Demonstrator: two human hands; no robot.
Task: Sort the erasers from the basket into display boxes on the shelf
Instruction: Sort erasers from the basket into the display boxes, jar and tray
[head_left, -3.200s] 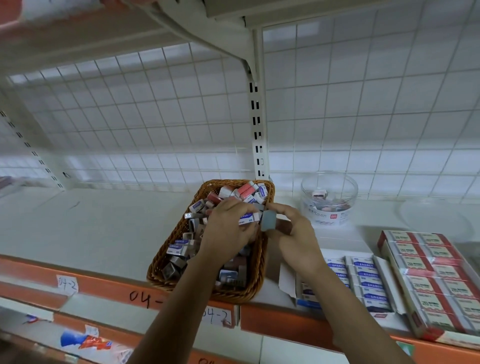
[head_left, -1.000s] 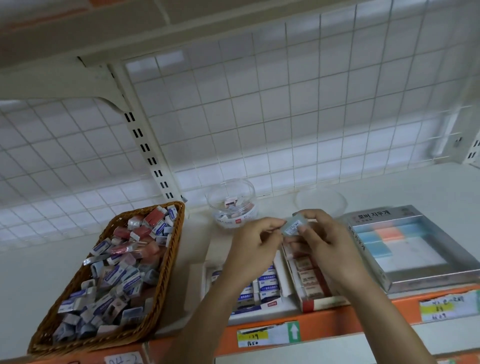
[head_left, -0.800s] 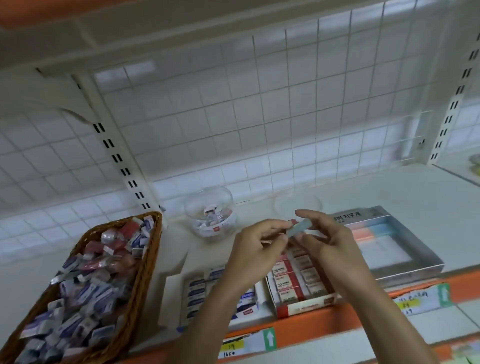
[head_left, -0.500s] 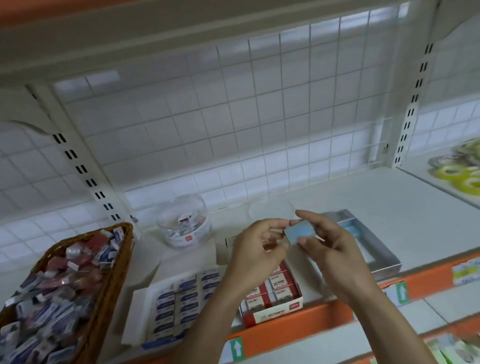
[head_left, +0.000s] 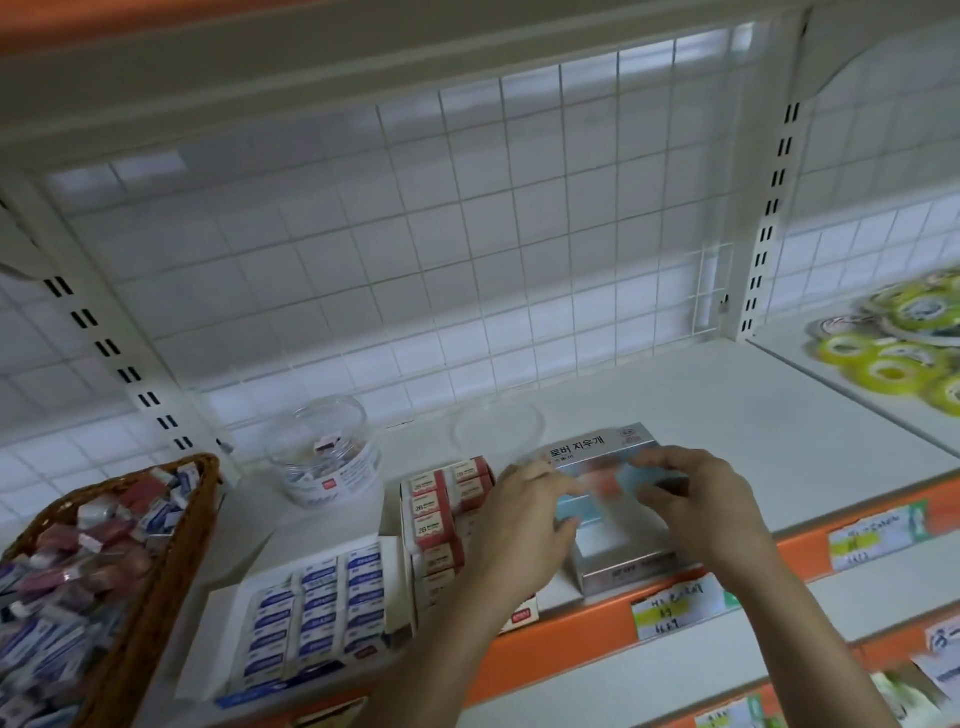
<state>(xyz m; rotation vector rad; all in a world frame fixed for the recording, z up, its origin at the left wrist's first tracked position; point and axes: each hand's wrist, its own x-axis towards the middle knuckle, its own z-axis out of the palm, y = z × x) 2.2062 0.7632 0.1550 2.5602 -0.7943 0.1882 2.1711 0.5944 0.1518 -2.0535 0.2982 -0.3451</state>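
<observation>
Left hand (head_left: 519, 525) and right hand (head_left: 698, 501) pinch a blue eraser (head_left: 621, 475) over the silver box (head_left: 623, 566), which next needs lowering flat into its row.

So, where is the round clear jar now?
In the head view the round clear jar stands left of centre at the back of the shelf, between the wicker basket and the red-label eraser box.
</observation>
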